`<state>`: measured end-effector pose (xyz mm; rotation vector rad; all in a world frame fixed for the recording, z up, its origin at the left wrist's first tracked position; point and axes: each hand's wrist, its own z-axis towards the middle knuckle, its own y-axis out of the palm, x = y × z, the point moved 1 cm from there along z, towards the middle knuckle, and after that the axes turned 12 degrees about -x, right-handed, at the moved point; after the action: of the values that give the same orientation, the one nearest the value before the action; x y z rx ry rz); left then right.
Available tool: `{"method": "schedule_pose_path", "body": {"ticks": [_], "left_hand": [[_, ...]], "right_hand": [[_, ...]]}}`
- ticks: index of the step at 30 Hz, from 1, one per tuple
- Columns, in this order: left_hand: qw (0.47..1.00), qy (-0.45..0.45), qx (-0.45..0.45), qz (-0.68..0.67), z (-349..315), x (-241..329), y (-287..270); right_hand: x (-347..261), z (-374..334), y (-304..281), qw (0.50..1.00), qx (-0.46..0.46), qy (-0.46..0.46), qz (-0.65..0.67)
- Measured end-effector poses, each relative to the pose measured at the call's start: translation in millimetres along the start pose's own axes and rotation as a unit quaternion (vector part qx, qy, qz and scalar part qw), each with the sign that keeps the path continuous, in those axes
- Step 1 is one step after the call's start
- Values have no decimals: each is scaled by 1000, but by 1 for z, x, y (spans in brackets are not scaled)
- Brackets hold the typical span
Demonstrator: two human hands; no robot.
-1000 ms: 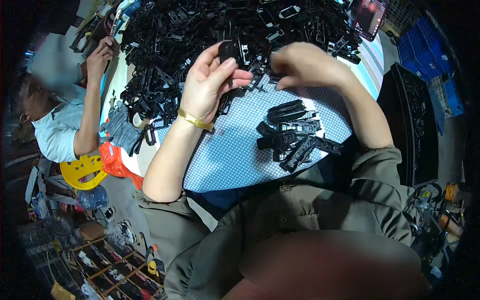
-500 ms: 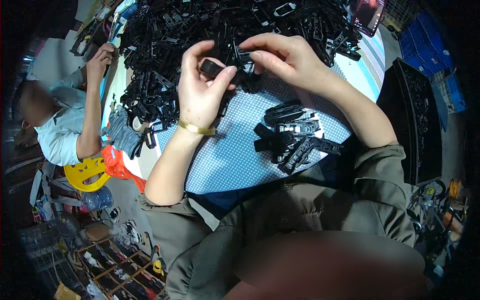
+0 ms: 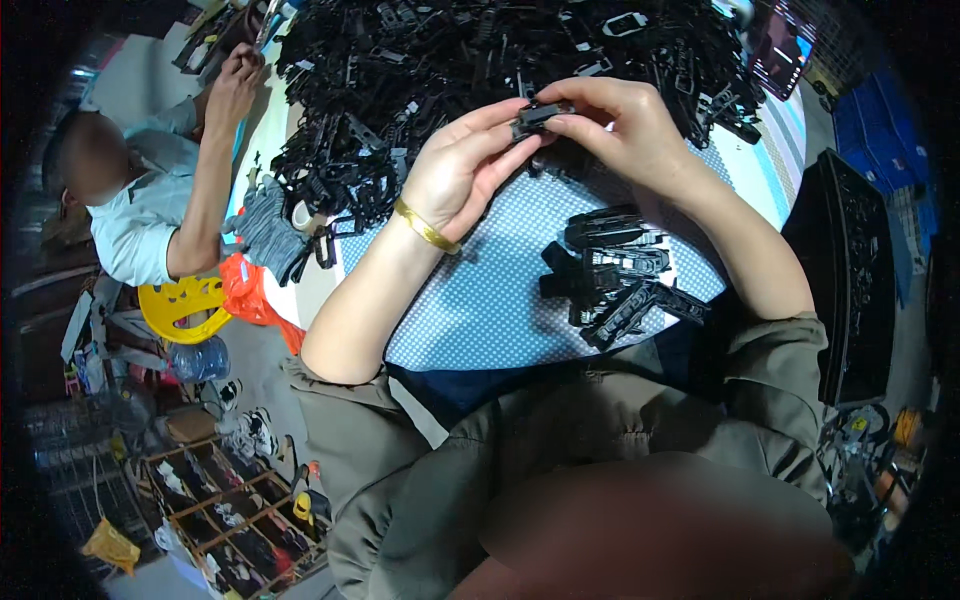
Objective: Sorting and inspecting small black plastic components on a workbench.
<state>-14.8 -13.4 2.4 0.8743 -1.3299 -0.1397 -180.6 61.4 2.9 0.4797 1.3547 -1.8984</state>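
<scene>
And there they meet! Apart half a second ago, the left hand (image 3: 455, 175) and right hand (image 3: 640, 130) now both pinch one small black part (image 3: 536, 119) by the black heap's (image 3: 430, 60) near edge; the smaller cluster (image 3: 625, 265) stays on the dotted cloth (image 3: 450, 320).

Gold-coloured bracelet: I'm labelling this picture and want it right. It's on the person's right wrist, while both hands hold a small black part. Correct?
Not quite: the head view shows the gold-coloured bracelet on the left wrist, not the right. The left hand and right hand do both hold a small black part.
</scene>
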Motion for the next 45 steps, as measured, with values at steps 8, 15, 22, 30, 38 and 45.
{"method": "schedule_pose_path", "body": {"ticks": [8,15,22,30,38,45], "left_hand": [[997,-21,17,78,1,-4,-8],[996,-9,-12,90,0,-11,-7],[992,1,8,129,0,-12,3],[988,16,-45,145,0,-3,10],[986,-44,-23,160,-2,-11,5],[996,-25,-7,87,2,-12,2]], "right_hand": [[-6,-1,-6,995,17,-69,-69],[-6,-2,1,981,-5,-110,-157],[-7,-4,8,961,38,-172,-214],[4,6,-21,997,56,-51,-21],[17,22,-57,909,32,84,-408],[-4,20,-51,968,197,91,-124]]}}
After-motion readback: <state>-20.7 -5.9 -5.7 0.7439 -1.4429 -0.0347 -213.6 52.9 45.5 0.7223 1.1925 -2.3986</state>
